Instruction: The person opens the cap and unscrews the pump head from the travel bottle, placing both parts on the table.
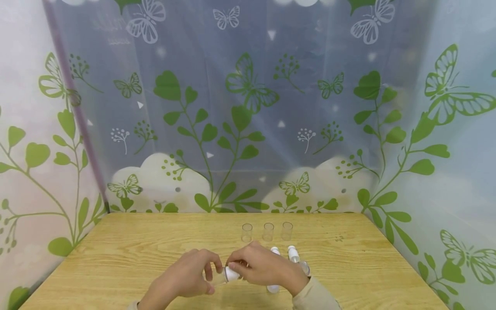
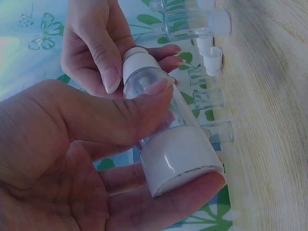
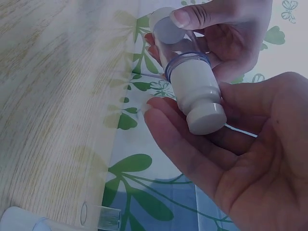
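Note:
Between the two hands, tilted over the table, is a pump bottle [image 1: 232,274] with a clear body and a white pump top [image 3: 192,84]. My left hand [image 1: 190,273] grips its clear body and white base [image 2: 179,156], thumb across the body and fingers underneath. At the other end, my right hand [image 1: 257,263] holds the white collar, its thumb beside the collar in the left wrist view and its other fingers curved around the pump head [image 3: 207,119]. The right hand and forearm partly cover other bottle parts behind them.
Three clear caps [image 1: 268,231] stand in a row on the wooden table [image 1: 162,232] at the back. White pump tops [image 1: 293,254] and clear bottles with white bases [image 2: 219,22] are near the right hand. A patterned curtain [image 1: 248,129] rises behind the table.

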Action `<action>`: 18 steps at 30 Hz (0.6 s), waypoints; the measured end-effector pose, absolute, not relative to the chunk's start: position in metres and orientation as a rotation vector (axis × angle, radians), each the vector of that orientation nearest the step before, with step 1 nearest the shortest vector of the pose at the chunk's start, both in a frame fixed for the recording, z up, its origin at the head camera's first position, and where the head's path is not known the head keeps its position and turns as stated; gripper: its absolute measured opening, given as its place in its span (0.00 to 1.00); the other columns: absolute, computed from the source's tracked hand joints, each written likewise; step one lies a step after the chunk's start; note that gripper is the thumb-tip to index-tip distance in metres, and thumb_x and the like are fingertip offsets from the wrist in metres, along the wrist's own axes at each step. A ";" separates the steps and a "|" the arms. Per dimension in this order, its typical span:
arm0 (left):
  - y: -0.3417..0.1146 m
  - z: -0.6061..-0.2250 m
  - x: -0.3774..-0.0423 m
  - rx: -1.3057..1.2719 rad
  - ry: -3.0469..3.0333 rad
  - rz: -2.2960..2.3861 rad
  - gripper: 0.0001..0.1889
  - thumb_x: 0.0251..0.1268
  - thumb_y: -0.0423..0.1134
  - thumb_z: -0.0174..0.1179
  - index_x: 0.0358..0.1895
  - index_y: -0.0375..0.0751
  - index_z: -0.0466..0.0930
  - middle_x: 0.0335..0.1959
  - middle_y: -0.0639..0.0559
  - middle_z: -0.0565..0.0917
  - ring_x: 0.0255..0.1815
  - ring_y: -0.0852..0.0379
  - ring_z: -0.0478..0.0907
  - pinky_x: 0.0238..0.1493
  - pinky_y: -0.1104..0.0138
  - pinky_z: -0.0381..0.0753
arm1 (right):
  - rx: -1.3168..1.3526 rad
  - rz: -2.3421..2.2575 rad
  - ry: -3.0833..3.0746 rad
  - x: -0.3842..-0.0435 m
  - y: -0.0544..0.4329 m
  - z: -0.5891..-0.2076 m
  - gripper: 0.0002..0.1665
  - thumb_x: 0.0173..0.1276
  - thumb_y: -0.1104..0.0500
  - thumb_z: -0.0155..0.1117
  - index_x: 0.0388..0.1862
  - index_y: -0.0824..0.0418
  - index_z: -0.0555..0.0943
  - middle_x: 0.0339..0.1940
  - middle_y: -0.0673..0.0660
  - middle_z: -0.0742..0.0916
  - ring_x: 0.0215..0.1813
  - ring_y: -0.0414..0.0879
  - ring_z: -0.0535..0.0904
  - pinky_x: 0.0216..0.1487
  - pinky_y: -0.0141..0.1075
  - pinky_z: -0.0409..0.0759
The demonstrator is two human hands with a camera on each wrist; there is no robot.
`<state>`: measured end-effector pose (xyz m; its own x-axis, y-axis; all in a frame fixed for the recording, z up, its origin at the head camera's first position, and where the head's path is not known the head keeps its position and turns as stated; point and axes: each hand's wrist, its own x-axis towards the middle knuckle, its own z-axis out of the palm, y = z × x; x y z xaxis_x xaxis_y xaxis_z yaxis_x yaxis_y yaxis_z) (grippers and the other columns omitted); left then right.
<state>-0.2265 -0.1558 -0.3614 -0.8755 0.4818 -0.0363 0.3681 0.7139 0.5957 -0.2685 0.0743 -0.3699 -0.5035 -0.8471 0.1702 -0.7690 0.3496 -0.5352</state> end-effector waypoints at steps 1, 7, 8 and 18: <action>-0.156 -0.362 -0.226 0.685 2.732 0.888 0.18 0.46 0.27 0.79 0.41 0.43 0.85 0.30 0.49 0.86 0.35 0.51 0.79 0.36 0.52 0.81 | -1.484 -0.860 2.465 -0.268 0.074 -0.370 0.16 0.83 0.60 0.51 0.51 0.63 0.87 0.40 0.56 0.93 0.30 0.28 0.84 0.36 0.20 0.81; -0.156 -0.362 -0.225 0.684 2.739 0.893 0.18 0.45 0.27 0.79 0.40 0.44 0.85 0.30 0.49 0.86 0.37 0.49 0.79 0.38 0.50 0.80 | -1.475 -0.831 2.477 -0.267 0.074 -0.369 0.15 0.82 0.59 0.54 0.52 0.62 0.87 0.43 0.55 0.93 0.34 0.31 0.86 0.40 0.19 0.81; -0.156 -0.362 -0.225 0.685 2.739 0.894 0.18 0.45 0.27 0.79 0.40 0.44 0.85 0.30 0.49 0.85 0.38 0.48 0.79 0.38 0.49 0.80 | -1.473 -0.825 2.480 -0.267 0.074 -0.369 0.15 0.82 0.58 0.55 0.53 0.62 0.87 0.43 0.55 0.93 0.35 0.31 0.87 0.40 0.19 0.81; -0.156 -0.363 -0.225 0.698 2.746 0.882 0.18 0.44 0.28 0.79 0.39 0.47 0.85 0.29 0.52 0.85 0.37 0.50 0.78 0.39 0.49 0.81 | -1.457 -0.822 2.476 -0.266 0.075 -0.368 0.11 0.78 0.58 0.62 0.52 0.59 0.88 0.48 0.53 0.92 0.43 0.29 0.86 0.44 0.20 0.81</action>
